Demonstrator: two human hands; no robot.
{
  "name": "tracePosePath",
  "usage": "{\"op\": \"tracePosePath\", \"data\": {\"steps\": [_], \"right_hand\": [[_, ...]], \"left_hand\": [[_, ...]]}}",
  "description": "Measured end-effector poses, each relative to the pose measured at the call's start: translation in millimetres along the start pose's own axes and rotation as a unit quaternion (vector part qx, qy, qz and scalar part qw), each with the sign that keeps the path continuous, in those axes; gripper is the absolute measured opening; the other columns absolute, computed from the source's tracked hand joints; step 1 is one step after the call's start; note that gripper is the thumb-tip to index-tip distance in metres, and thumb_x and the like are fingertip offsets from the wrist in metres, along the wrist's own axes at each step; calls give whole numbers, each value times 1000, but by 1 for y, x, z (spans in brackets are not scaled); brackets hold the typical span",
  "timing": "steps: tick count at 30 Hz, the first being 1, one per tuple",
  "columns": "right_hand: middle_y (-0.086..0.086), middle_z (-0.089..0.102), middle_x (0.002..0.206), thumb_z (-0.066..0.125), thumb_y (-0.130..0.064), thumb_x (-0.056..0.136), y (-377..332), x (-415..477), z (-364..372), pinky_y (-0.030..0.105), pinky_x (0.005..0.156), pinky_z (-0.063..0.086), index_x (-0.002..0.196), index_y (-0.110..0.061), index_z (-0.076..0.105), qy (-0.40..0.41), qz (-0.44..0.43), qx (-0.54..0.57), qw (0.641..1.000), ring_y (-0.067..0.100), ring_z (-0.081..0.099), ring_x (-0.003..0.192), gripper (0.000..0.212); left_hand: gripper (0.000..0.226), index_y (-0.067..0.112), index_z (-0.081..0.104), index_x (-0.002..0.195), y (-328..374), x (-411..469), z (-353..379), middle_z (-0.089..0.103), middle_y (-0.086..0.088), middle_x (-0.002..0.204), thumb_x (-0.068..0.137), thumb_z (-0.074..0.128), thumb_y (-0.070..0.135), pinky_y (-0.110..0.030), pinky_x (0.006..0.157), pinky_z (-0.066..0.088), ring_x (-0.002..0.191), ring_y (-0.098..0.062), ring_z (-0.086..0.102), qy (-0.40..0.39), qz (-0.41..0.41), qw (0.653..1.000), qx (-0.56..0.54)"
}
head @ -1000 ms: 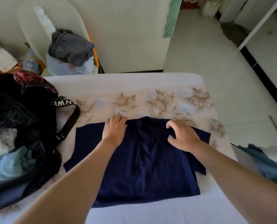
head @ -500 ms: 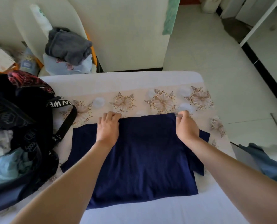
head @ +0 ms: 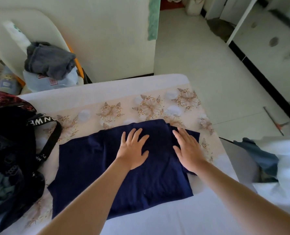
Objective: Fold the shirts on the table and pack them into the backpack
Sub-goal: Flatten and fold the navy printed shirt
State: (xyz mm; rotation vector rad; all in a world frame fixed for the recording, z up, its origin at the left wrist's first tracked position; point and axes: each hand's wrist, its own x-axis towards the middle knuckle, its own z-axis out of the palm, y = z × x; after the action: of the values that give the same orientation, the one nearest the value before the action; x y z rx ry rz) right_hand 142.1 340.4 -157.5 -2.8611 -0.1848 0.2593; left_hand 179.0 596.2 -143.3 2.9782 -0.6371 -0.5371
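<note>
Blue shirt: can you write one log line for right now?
stage: folding; navy shirt: lying flat; left hand: flat on shirt; right hand: flat on shirt; backpack: at left

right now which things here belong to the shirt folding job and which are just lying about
In the job: navy shirt, left hand and right hand flat on it, black backpack.
Lying about: grey clothes on the chair, hanging green cloth.
</note>
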Motion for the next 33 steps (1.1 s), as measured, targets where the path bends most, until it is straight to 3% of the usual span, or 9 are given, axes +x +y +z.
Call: {"op": "tracePosePath", "data": {"steps": [5,9,13,15,20,23,27,31,33], "right_hand": [[7,46,144,47,-44,100,38,15,-25,45,109,32,146,-23,41,5,138,-90,986,32,38,136,51],[5,66,101,53,-47,96,56,29,-37,40,88,41,96,-21,64,3,205,-46,978,31,59,102,27],[12,64,116,51,-39,98,61,29,-43,38,82,50,121,-14,59,62,301,156,938,36,62,104,35],[10,65,117,52,-39,97,58,24,-42,37,83,51,126,-15,57,38,305,177,935,33,63,104,39],[-7,62,70,59,-33,86,44,16,-42,29,55,36,82,-23,63,76,282,266,919,19,60,71,12],[-7,67,76,66,-44,78,42,9,-47,31,63,47,88,-26,66,61,272,296,914,13,62,73,21],[-10,68,82,65,-49,73,44,-5,-44,35,86,47,91,-27,64,-6,261,179,949,15,61,82,28],[-4,65,70,61,-53,78,25,-8,-62,33,67,48,78,-16,61,-38,227,222,948,16,61,69,37],[0,62,67,60,-52,79,2,-11,-75,33,58,46,80,-13,56,-58,192,239,950,20,61,62,39]], "left_hand": [[51,25,28,153,48,43,-29,23,4,160,103,38,31,-37,119,18,147,-18,16,64,98,992,-56],[59,24,23,155,82,76,-44,27,3,158,101,45,24,-44,114,30,143,-23,27,-9,143,986,-80],[63,21,14,157,95,99,-46,24,-3,160,103,43,35,-50,113,28,144,-29,25,-78,104,992,4],[60,20,19,155,105,107,-48,30,-3,157,103,44,33,-46,114,26,142,-28,28,-42,115,992,17],[58,40,34,140,132,122,-51,53,-5,122,92,48,11,-49,94,47,118,-32,48,-56,171,973,-143],[45,42,54,127,136,127,-61,55,1,111,91,49,15,-42,95,41,109,-25,44,-33,168,981,-90],[35,26,70,103,120,118,-81,60,5,105,85,47,6,-36,100,34,106,-22,44,21,166,977,-135],[37,22,72,109,80,103,-93,59,7,116,84,52,2,-35,104,37,115,-18,44,58,89,972,-209],[40,34,73,94,53,90,-89,56,13,113,84,56,-1,-36,105,40,117,-17,44,60,60,969,-230]]}}
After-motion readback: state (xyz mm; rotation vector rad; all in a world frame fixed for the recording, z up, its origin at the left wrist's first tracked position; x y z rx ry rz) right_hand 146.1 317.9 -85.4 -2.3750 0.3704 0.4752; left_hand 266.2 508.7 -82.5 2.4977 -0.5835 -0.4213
